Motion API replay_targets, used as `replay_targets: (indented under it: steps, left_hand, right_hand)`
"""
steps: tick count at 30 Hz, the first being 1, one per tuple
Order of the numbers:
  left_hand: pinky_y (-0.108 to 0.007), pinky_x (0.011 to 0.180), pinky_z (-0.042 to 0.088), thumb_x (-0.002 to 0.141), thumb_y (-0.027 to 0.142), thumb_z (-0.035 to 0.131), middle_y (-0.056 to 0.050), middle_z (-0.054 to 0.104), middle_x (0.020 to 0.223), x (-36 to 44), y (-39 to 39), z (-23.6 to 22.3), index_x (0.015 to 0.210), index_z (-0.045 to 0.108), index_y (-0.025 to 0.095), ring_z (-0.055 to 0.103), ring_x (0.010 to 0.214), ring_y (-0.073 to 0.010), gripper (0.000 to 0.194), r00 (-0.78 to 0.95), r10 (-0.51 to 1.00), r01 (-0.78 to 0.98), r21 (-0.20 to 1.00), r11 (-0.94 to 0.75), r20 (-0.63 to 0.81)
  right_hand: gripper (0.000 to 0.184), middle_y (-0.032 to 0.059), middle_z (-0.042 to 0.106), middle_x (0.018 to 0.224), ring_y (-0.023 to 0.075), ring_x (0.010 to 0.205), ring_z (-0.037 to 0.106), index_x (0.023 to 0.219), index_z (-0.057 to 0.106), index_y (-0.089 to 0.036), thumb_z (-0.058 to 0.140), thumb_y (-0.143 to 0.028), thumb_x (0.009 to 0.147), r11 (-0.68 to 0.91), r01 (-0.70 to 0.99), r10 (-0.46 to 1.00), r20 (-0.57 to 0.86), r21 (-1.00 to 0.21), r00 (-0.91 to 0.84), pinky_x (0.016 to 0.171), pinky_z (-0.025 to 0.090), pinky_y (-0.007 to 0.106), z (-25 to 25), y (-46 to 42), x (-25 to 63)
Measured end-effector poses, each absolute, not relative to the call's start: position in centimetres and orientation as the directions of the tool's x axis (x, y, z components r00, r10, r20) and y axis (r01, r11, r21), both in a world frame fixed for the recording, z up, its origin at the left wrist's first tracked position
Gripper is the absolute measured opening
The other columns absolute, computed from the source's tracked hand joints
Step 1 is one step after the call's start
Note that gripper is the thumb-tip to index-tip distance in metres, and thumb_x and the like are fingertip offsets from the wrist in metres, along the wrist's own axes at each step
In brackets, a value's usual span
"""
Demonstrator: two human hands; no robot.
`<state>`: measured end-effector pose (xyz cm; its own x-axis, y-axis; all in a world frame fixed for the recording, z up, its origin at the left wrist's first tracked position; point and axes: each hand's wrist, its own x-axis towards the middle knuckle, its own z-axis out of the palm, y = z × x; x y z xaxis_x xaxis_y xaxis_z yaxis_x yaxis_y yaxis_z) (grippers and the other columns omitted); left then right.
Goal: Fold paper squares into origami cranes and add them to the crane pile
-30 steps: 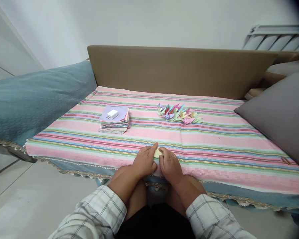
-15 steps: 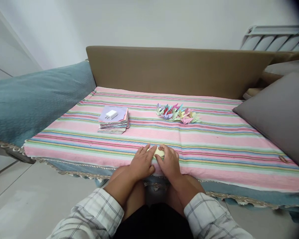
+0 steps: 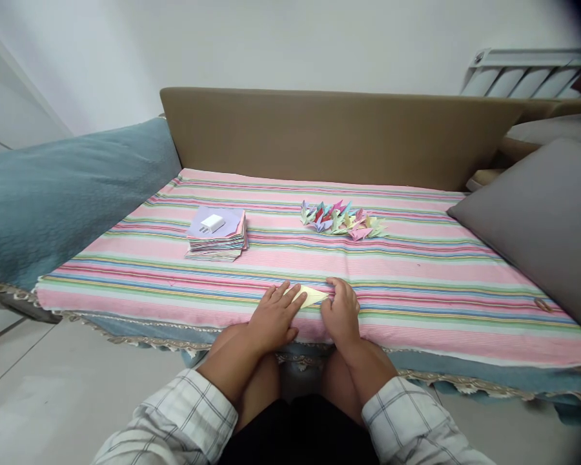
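Observation:
A pale yellow folded paper (image 3: 314,296), narrowing to a point on the right, lies on the striped cloth near the front edge. My left hand (image 3: 275,311) rests flat over its left part, fingers spread and pressing down. At the paper's right tip is my right hand (image 3: 341,312), its thumb and forefinger apart on either side of the point and the other fingers curled. The paper's left end is hidden beneath my left hand. Beyond my hands sits a cluster of small folded paper cranes (image 3: 341,221) in several colours.
A stack of coloured paper sheets (image 3: 217,245) stands to the left, a white charger plug (image 3: 212,223) on top. The pink striped cloth (image 3: 416,278) covers the seat. A grey cushion (image 3: 537,219) leans at the right, near a small brown item (image 3: 543,305).
My right hand has slid right along the paper, uncovering more of its pointed end. My left hand has stayed pressed on it. The view has shifted slightly.

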<state>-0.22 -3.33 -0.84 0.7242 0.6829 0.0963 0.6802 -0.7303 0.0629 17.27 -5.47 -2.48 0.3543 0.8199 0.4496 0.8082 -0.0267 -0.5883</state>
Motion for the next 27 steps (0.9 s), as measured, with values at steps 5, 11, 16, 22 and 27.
replay_targets:
  steps: [5,11,16,22,27]
  left_hand:
    - [-0.050,0.109,0.016,0.073,0.034,0.058,-0.006,0.030,0.147,-0.2,-3.4,-1.0,0.139,0.030,0.022,0.020,0.135,-0.0314,0.072,0.717,0.686,0.683,0.078,-0.727,0.123]
    - [-0.050,0.108,0.020,0.076,0.031,0.052,-0.008,0.038,0.142,0.0,-3.6,-0.7,0.139,0.031,0.023,0.027,0.133,-0.0301,0.066,0.688,0.706,0.696,0.123,-0.708,0.170]
    - [-0.052,0.108,0.018,0.075,0.032,0.053,-0.008,0.036,0.143,0.1,-3.6,-0.6,0.139,0.031,0.024,0.026,0.133,-0.0311,0.068,0.686,0.713,0.703,0.121,-0.701,0.146]
    - [-0.055,0.108,0.014,0.076,0.036,0.054,-0.007,0.032,0.146,-0.2,-3.7,-0.7,0.140,0.027,0.025,0.021,0.135,-0.0306,0.071,0.685,0.720,0.719,0.057,-0.693,0.112]
    - [-0.065,0.104,0.009,0.073,0.039,0.058,-0.008,0.030,0.147,-1.1,-3.6,-0.6,0.142,0.023,0.024,0.017,0.136,-0.0319,0.078,0.643,0.762,0.762,0.041,-0.647,0.070]
  right_hand:
    - [0.039,0.0117,0.054,0.124,0.0223,0.125,0.039,0.121,0.045,-0.014,0.035,-0.015,0.084,0.348,0.874,0.724,0.689,-0.338,-0.022,0.104,0.024,0.044,-2.5,-6.5,16.4]
    - [0.063,0.0166,0.045,0.136,0.0234,0.127,0.039,0.141,0.015,-0.006,0.033,-0.042,0.092,0.449,0.856,0.818,0.502,-0.257,-0.279,0.107,0.016,0.049,-3.2,-6.4,14.9]
    - [0.071,0.0180,0.039,0.140,0.0263,0.129,0.035,0.143,0.012,-0.007,0.028,-0.053,0.091,0.375,0.897,0.863,0.440,-0.231,-0.248,0.107,0.013,0.053,-3.7,-6.3,15.3]
    - [0.066,0.0137,0.033,0.144,0.0292,0.134,0.024,0.142,0.025,-0.013,0.028,-0.054,0.090,0.268,0.951,0.934,0.283,-0.155,-0.217,0.105,0.012,0.055,-3.5,-7.1,16.5]
    - [0.069,0.0126,0.029,0.146,0.0281,0.136,0.021,0.140,0.029,-0.014,0.026,-0.059,0.088,0.165,0.975,0.971,0.197,-0.148,-0.135,0.106,0.010,0.055,-3.0,-7.5,17.2]
